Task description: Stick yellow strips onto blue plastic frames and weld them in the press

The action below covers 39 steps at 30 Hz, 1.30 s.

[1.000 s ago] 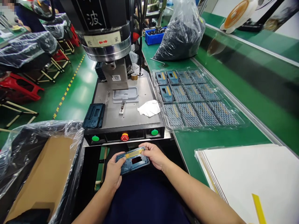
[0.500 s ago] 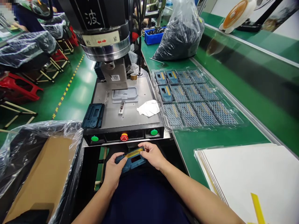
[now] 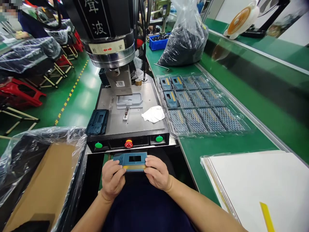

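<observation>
Panel (image 3: 135, 163) flipped, L hand (image 3: 112, 179) & R hand (image 3: 158, 172) pinching opp. ends.

beyond the left hand (image 3: 112, 180), the black machine head (image 3: 102, 17) reads "聲波"; its pale label (image 3: 107, 47) shows "松", red arrows (image 3: 107, 50) pointing both ways, then "紧". the metal block (image 3: 110, 79) underneath carries a qr code (image 3: 120, 83) above tiny, illegible marks (image 3: 123, 91).

You are holding a flat blue plastic cover (image 3: 132, 163). It is showing a dark window (image 3: 135, 159), with a yellow strip (image 3: 134, 167) running along the side near you. It is pointing sideways, in front of the machine (image 3: 122, 76).
</observation>
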### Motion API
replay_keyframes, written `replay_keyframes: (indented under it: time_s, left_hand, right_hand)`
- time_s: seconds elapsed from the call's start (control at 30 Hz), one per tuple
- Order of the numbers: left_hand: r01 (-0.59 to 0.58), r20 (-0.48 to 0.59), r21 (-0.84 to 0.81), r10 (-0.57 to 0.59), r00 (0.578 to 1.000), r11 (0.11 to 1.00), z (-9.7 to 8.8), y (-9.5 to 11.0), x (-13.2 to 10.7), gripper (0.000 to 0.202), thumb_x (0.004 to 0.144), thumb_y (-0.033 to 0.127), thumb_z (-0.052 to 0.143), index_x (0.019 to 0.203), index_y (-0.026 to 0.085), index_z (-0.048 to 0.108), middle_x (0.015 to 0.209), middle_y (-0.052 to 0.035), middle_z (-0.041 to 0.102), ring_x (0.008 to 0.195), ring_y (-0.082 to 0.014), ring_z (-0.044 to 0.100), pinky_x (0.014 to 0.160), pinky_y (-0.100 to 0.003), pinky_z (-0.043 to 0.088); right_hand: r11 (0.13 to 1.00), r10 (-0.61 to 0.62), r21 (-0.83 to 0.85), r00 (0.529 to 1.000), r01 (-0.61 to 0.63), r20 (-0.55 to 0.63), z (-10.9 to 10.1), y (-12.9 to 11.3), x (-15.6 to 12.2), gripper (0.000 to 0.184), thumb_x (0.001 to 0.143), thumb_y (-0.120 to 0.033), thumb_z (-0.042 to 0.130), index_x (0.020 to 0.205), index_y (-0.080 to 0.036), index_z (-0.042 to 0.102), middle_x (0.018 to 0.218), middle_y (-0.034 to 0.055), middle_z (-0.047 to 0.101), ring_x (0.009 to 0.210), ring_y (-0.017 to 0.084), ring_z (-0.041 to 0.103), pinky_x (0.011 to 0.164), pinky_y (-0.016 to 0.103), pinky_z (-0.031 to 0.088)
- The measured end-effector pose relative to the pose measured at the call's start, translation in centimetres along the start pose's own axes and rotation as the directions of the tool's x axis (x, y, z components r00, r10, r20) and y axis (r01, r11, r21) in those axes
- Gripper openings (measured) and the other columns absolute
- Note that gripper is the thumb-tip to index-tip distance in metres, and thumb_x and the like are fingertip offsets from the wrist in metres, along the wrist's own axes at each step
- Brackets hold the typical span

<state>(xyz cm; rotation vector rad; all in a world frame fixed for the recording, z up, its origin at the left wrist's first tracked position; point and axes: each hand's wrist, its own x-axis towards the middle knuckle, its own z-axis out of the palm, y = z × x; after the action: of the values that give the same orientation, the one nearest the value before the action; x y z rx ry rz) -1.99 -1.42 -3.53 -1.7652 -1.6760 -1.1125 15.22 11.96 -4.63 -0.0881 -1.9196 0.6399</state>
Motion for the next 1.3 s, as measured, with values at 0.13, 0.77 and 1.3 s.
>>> replay_keyframes:
  time_s: [0.13,0.77,1.3]
  left_hand:
    - [-0.015,-0.062,0.057,0.018,0.998,0.998,-0.1,0.3,0.2,0.028,0.062,0.000,0.066,0.080,0.020,0.061,0.082,-0.0007,0.053,0.089,-0.0187,0.059,0.082,-0.042,0.053]
    - [0.739,0.563,-0.075,-0.584,0.585,0.669,0.8,2.2,1.0,0.006,0.083,0.026,0.053,0.084,0.021,0.056,0.074,0.0004,0.061,0.070,-0.0140,0.057,0.066,-0.028,0.046]
    - [0.980,0.874,-0.184,-0.469,0.130,-0.071,0.6,3.3,4.3,0.044,0.081,0.046,0.050,0.114,0.017,0.055,0.089,-0.0070,0.069,0.069,-0.0159,0.060,0.064,-0.028,0.047]
  right_hand:
    - [0.997,-0.055,-0.052,0.998,0.052,-0.043,-0.1,-0.5,-0.2,0.019,0.076,-0.007,0.056,0.091,-0.019,0.061,0.088,0.0054,0.054,0.090,0.019,0.059,0.082,0.039,0.056]
    - [0.773,0.625,0.098,0.779,-0.627,0.051,0.5,-0.3,0.3,0.028,0.076,-0.015,0.059,0.104,-0.020,0.058,0.089,0.0048,0.063,0.079,0.017,0.062,0.073,0.033,0.053]
    - [-0.024,0.850,0.326,0.152,-0.945,0.504,0.8,-0.3,6.3,0.048,0.057,-0.005,0.052,0.102,-0.018,0.060,0.074,-0.0020,0.062,0.051,0.011,0.058,0.050,0.026,0.054]
